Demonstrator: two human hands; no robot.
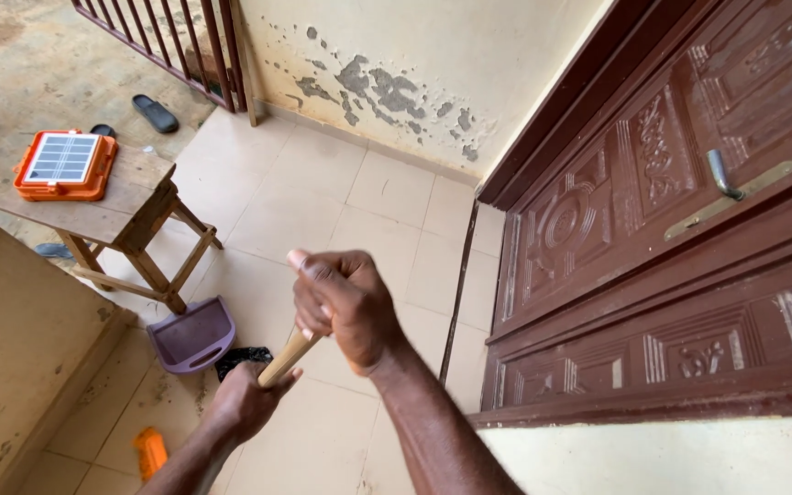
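Both fists are closed around the wooden handle (288,357), right hand (343,307) above left hand (247,399); keeping them spaced steadies strokes toward the purple dustpan (194,335).

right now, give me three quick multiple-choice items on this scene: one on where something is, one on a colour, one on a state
1. Where does the orange solar lamp lie?
A. on the wooden stool
B. on the tiled floor by the door
C. inside the dustpan

2. What colour is the dustpan on the floor?
A. green
B. purple
C. white

3. How do the hands stand on the wooden stick?
A. only the right hand grips it
B. neither hand touches it
C. both hands grip it, right hand above left hand

Answers:
1. A, the lamp rests flat on the stool's top.
2. B, the pan beside the stool's legs is purple.
3. C, both fists are closed round the stick, the right one higher.
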